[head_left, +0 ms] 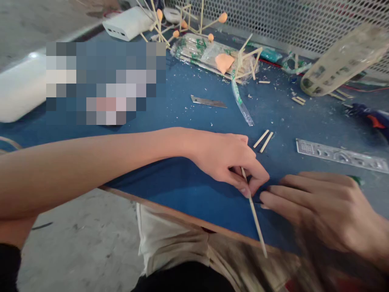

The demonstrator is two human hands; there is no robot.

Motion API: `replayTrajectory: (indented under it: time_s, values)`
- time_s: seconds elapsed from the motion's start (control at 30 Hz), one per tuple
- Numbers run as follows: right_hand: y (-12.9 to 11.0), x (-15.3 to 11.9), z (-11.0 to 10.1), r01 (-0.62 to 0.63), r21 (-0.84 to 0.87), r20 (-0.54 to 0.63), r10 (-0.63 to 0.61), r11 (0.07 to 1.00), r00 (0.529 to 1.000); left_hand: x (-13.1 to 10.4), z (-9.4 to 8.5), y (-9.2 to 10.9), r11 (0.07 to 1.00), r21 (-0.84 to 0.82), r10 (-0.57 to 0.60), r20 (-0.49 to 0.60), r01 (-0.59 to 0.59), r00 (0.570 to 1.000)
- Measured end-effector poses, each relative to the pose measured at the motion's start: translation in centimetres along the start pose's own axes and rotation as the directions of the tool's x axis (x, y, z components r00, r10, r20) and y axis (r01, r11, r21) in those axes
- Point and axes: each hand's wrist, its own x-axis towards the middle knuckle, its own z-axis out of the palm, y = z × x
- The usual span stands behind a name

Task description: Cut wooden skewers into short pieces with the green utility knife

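Observation:
My left hand (pixel 234 158) pinches a thin wooden stick (pixel 257 221) between thumb and fingers near the table's front edge. The stick's lower end sticks out past that edge. Just to the right is my right hand (pixel 328 207), its fingers closed and pointing at the stick; a small dark tip shows at its fingertips, too little to name. Two short cut sticks (pixel 263 141) lie beyond my left hand. Farther back on the blue table (pixel 170 190) rests a loose metal blade (pixel 208 101). A metal ruler (pixel 340 155) lies behind my right hand.
At the back are a plastic package of sticks (pixel 197 50), stick frames with orange blobs (pixel 223 17), a white power strip (pixel 129 22) and a clear bottle (pixel 340 61). A blue tool (pixel 364 115) lies at right. A white object (pixel 21 89) stands at left, beside a blurred-out patch.

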Motion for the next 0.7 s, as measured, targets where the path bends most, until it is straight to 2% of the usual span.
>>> replayTrajectory:
  time_s: [0.4, 0.7]
  values:
    - [0.0, 0.06, -0.18, -0.018, 0.028, 0.008, 0.017, 0.999, 1.0, -0.11, 0.09, 0.17, 0.999, -0.023, -0.025, -0.022, 0.024, 0.999]
    - [-0.02, 0.18, 0.01, -0.019, 0.028, 0.021, 0.018, 0.999, 1.0, -0.01, 0.09, 0.03, 1.0, 0.006, -0.011, -0.001, 0.011, 1.0]
